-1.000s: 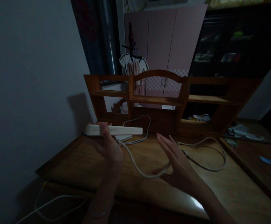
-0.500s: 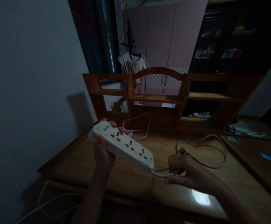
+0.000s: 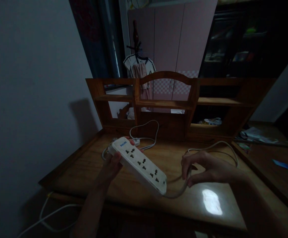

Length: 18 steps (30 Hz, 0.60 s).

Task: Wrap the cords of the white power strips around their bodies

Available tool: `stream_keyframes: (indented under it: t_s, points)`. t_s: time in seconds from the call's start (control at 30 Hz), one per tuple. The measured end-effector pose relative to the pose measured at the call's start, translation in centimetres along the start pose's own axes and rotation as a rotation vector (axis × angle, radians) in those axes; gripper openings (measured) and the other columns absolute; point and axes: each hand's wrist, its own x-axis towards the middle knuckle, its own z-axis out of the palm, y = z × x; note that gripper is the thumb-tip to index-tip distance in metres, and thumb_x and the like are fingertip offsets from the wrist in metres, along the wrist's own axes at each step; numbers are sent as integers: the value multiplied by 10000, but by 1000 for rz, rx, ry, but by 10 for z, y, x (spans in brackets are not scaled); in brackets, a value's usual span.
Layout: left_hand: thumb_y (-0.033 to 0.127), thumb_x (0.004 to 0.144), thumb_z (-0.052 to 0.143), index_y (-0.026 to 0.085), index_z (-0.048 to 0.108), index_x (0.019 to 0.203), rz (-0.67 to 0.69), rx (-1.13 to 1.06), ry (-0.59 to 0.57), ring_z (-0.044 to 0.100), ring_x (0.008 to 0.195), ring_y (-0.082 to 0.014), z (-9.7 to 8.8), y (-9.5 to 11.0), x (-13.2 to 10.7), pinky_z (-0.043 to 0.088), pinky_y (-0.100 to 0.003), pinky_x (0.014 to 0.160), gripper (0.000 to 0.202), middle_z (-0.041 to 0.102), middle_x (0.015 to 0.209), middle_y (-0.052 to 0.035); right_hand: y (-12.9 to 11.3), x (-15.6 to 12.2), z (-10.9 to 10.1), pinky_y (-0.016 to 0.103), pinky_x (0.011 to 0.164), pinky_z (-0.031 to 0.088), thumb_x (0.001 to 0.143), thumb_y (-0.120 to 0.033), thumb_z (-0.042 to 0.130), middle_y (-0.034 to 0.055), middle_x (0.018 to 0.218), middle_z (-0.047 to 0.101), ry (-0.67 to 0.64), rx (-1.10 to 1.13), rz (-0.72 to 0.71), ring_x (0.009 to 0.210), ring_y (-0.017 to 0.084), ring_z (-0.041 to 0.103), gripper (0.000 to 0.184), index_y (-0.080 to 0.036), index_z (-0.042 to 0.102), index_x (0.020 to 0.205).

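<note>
A white power strip point(image 3: 141, 165) with several sockets and a blue brand mark is tilted above the wooden desk point(image 3: 84, 168). My left hand point(image 3: 112, 163) grips its far left end, thumb on the near side and fingers behind. From the strip's near right end a pale power cord point(image 3: 177, 195) curves up to my right hand point(image 3: 202, 168), which pinches it between thumb and fingers. Beyond that hand the cord loops over the right side of the desk; its plug is hidden from view.
Another white cable point(image 3: 157, 127) lies looped at the back of the desk, below a wooden shelf unit point(image 3: 165, 104). A wall point(image 3: 34, 82) stands close on the left. White cords point(image 3: 59, 208) hang at the lower left. A blue card point(image 3: 282, 164) lies on the right-hand surface.
The power strip has moved slightly right and down in my left hand. My right hand has risen a little, bending the cord upward, and now covers the plug seen earlier.
</note>
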Motion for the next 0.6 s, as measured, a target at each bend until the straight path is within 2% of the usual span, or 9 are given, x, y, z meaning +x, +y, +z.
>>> stream_keyframes:
  t_s: [0.1,0.23,0.4,0.5,0.6]
  points:
    - [454,843,639,277,499,1301,-55,12,-31,628,1100,-305,-1,-7,0,547,-424,889,511,582,1258,-116,-8,10,-2,252,738,458,805,-377,764,24,895,680,-100,11,-37,812,147,603,242,-189,726,952]
    - [453,814,648,291,506,1286,-94,-70,-81,650,1034,-324,9,-17,0,553,-453,856,519,587,1202,-87,-18,24,-6,256,752,485,769,-394,786,41,937,683,-227,105,-48,834,161,629,333,-169,709,1002]
    - [382,826,586,266,522,1262,-113,-180,-103,661,997,-307,19,-15,-8,555,-445,838,456,617,1117,-78,-16,35,-14,210,665,441,720,-373,823,11,854,669,-282,96,-21,696,109,549,321,-149,702,916]
    - [396,822,593,240,545,1229,-128,-138,-116,658,1002,-311,22,-11,-13,552,-435,839,438,641,1064,-95,-15,40,-12,213,652,429,728,-387,814,10,840,668,-318,90,-1,665,101,528,309,-142,699,878]
    - [434,771,659,237,578,1184,-141,-78,-166,659,994,-314,26,-17,-12,544,-432,850,465,658,1013,-95,-19,51,-4,216,657,435,728,-408,808,1,804,658,-364,76,4,681,110,549,310,-146,683,840]
